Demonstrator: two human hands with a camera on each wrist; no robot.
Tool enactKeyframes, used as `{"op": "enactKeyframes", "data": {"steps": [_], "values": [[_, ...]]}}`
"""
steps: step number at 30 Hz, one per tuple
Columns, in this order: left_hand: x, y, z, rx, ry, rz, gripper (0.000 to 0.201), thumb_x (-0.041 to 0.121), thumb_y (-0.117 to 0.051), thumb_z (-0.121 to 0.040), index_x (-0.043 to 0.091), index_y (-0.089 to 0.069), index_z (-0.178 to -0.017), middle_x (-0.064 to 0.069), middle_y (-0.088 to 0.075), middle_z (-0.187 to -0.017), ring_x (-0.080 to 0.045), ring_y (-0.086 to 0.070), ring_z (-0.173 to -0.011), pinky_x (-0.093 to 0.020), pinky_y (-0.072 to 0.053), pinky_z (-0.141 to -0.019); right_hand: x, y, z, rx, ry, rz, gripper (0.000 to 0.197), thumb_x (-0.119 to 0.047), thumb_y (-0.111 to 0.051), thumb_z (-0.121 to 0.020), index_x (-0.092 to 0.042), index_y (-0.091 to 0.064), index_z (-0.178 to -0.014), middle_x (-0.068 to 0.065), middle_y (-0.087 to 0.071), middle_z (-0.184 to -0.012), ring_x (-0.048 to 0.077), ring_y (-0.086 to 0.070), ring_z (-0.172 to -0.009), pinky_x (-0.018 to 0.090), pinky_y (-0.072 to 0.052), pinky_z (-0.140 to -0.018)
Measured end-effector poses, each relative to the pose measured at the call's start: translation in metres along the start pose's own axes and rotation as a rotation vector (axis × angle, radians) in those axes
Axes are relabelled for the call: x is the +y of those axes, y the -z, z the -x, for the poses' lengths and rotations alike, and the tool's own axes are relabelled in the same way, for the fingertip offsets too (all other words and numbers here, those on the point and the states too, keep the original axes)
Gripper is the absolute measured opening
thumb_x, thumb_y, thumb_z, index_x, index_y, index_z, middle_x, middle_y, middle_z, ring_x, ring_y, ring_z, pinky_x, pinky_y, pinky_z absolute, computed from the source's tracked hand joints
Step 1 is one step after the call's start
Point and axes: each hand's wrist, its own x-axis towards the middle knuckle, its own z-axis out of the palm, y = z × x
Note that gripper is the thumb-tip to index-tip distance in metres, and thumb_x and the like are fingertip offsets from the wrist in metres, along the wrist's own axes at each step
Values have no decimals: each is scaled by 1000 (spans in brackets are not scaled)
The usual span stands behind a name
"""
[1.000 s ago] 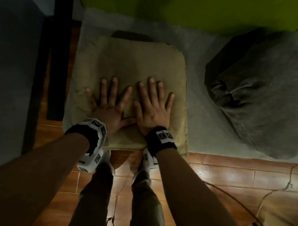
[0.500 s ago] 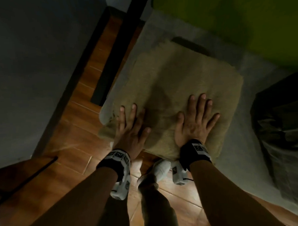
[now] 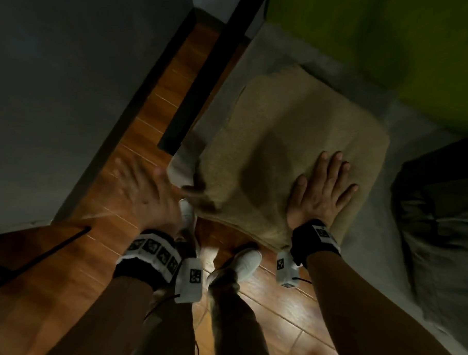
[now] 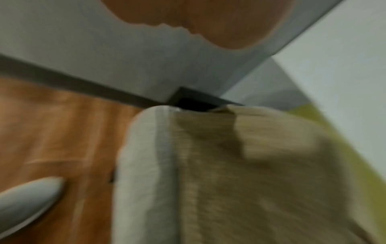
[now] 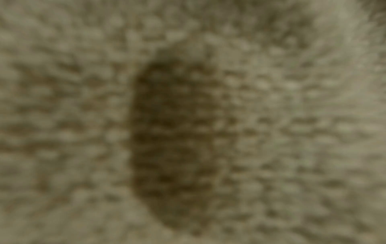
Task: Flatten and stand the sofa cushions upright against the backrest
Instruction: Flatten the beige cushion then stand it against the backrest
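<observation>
A beige fuzzy cushion [image 3: 287, 137] lies flat on the grey sofa seat [image 3: 369, 241], its near edge hanging over the seat front. My right hand [image 3: 327, 184] presses flat on its right part, fingers straight and spread. My left hand [image 3: 145, 189] is blurred, off the cushion, over the wooden floor to its left, fingers spread and holding nothing. The left wrist view shows the cushion [image 4: 261, 173] and the seat's grey edge [image 4: 144, 165]. The right wrist view is filled with cushion fabric [image 5: 271, 115]. The green backrest [image 3: 383, 50] rises behind the cushion.
A dark grey cushion [image 3: 441, 222] lies slumped on the seat at the right. A grey wall [image 3: 62, 77] and a dark post [image 3: 210, 79] stand left of the sofa. My white shoes [image 3: 242, 263] stand on the wooden floor [image 3: 71, 278] against the sofa front.
My left hand has slid off the cushion's left edge and out over the floor. My right hand stays pressed on the cushion. The head view has swung left.
</observation>
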Motion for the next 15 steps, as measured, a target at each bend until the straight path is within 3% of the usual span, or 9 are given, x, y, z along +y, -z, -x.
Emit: {"op": "enactKeyframes", "data": {"steps": [1,3,4,6,9,13,15], "values": [[31,15,10,70,-124,64,67,36,-41,-101,4,-21,-156,-24,-12,-164,-37,-10,-151,-49,-5,-122,-3,0,1,-9,3,8,69,-52,-19,-100,-37,20,-156,-7,18,-168,19,17,-156,60,9,-123],[93,34,35,-27,-496,89,67,35,-43,-100,16,-16,-158,-10,2,-166,-33,2,-152,-43,11,-121,-6,0,1,-11,9,6,69,-52,-19,-100,-39,23,-153,-9,22,-166,18,19,-155,59,10,-123],[122,39,48,-120,-673,34,66,39,-41,-100,23,-14,-158,-3,7,-166,-31,9,-152,-45,15,-120,-5,0,1,-10,10,-1,69,-52,-19,-99,-40,23,-153,-9,21,-166,18,19,-155,59,10,-122],[125,4,50,-252,-971,-198,63,47,-33,-102,27,-12,-159,-7,1,-167,-34,8,-153,-57,9,-121,-1,1,0,-7,9,-19,69,-53,-19,-99,-39,21,-153,-8,19,-168,17,19,-155,60,9,-122],[100,-34,26,-370,-951,-367,64,59,-23,-101,39,0,-158,1,7,-168,-29,12,-153,-55,16,-119,2,-2,5,-2,63,-22,71,-55,-22,-98,-37,16,-155,-4,11,-170,20,13,-157,61,8,-122],[77,-45,9,-362,-898,-362,68,64,-23,-97,47,13,-152,11,22,-163,-33,14,-152,-70,0,-116,-7,-13,7,41,120,-34,74,-54,-28,-98,-30,1,-161,2,-1,-172,27,4,-158,65,5,-121],[75,-46,2,-393,-857,-346,70,67,-22,-96,48,17,-150,10,21,-164,-39,16,-151,-75,-4,-113,-8,-15,8,66,141,-24,72,-53,-31,-99,-30,-6,-162,4,-5,-172,28,1,-158,66,3,-121]]}}
